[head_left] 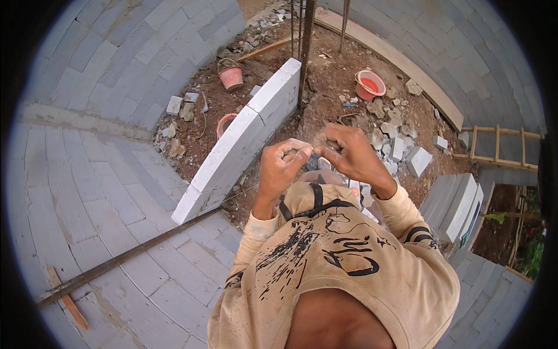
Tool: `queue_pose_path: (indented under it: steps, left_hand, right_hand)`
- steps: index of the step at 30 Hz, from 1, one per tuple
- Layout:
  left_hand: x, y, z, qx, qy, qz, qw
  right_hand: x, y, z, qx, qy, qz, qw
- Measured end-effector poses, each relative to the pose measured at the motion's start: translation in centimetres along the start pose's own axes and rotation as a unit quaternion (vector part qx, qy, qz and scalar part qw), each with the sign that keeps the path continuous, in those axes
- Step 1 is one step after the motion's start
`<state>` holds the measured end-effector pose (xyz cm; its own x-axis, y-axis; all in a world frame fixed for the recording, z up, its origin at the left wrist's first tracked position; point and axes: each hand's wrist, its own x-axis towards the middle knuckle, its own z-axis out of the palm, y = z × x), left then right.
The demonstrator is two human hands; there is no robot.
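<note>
In front of my chest both hands are raised close together, dusty, with fingers curled. My left hand [282, 167] is closed, thumb and forefinger pressed together. Facing it, my right hand [353, 154] is closed in a similar pinch. Whatever is between the fingertips is too small to make out. A thin line, perhaps string, shows between my left wrist and the wall, but its ends cannot be followed. Just left of my hands runs a low wall of white blocks [232, 145], not touched by either hand.
Past the wall's far end rises a dark metal post [305, 58]. Red buckets [231, 78] stand on the dirt, with an orange-red basin [370, 85] further right. Broken blocks [418, 161] and rubble lie right of me, near stacked blocks [459, 203] and a wooden ladder [497, 145].
</note>
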<state>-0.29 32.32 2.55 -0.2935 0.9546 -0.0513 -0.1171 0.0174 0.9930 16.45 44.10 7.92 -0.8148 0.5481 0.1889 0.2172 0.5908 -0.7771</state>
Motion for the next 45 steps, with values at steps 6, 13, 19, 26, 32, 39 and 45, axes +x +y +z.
queue_pose_path:
  steps: [6, 13, 19, 26, 32, 39, 45]
  left_hand:
    - [0.4, 0.0, 0.6, 0.041, 0.077, 0.016, 0.996]
    - [0.7, -0.4, 1.0, 0.001, 0.154, 0.058, 0.986]
    - [0.8, -0.6, 1.2, 0.017, 0.183, 0.077, 0.980]
    - [0.7, -0.5, 1.5, 0.010, 0.191, 0.087, 0.978]
    - [0.5, -0.5, 1.6, 0.019, 0.196, 0.097, 0.976]
    - [0.3, -0.7, 1.4, 0.045, 0.197, 0.110, 0.973]
    - [0.5, -1.0, 1.5, 0.024, 0.196, 0.107, 0.975]
  right_hand:
    - [-0.4, -0.6, 0.5, 0.064, 0.043, 0.079, 0.994]
    - [-1.0, -0.2, 2.4, 0.060, 0.117, 0.085, 0.988]
    - [-1.1, -0.4, 3.8, 0.068, 0.158, 0.069, 0.983]
    - [-0.9, -0.5, 3.9, 0.006, 0.175, 0.037, 0.984]
    - [-0.9, -0.5, 4.3, 0.010, 0.201, 0.010, 0.980]
    - [-0.9, -0.1, 4.7, -0.004, 0.214, 0.000, 0.977]
    - [-0.8, 0.2, 4.9, 0.012, 0.241, -0.005, 0.971]
